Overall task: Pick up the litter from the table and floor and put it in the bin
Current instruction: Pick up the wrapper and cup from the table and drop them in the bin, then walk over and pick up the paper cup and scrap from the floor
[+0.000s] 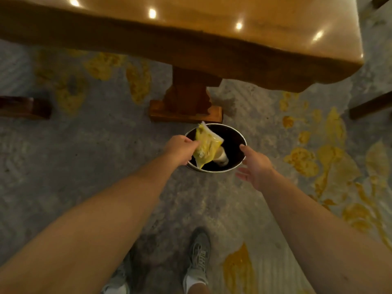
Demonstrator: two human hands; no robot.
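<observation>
Grey carpet (89, 166) with yellow leaf-shaped patches covers the floor, and a glossy wooden table (233, 39) fills the top of the view, its carved pedestal foot (186, 102) standing on the carpet. Just in front of that foot sits a round bin (237, 139) with a metal rim and a dark inside. At the bottom of the bin lies a pale, crumpled piece of litter (221, 159).

Both bare arms reach down toward the bin. The left hand (180, 148) is at the bin's left edge, its fingers (192, 142) pinched together on the near side of a yellow plastic wrapper (206, 148), which hangs tilted over the bin's opening, one corner sticking up past the far rim and another pointing down by the near rim. The right hand (256, 166) hovers at the bin's right edge with its fingers (244, 148) spread apart and nothing in them; whether it touches the rim cannot be told.

Two grey lace-up shoes (198, 257) show at the bottom of the view, standing on the carpet. Dark chair legs (369, 108) sit at the right and a dark wooden piece (23, 107) at the left.
</observation>
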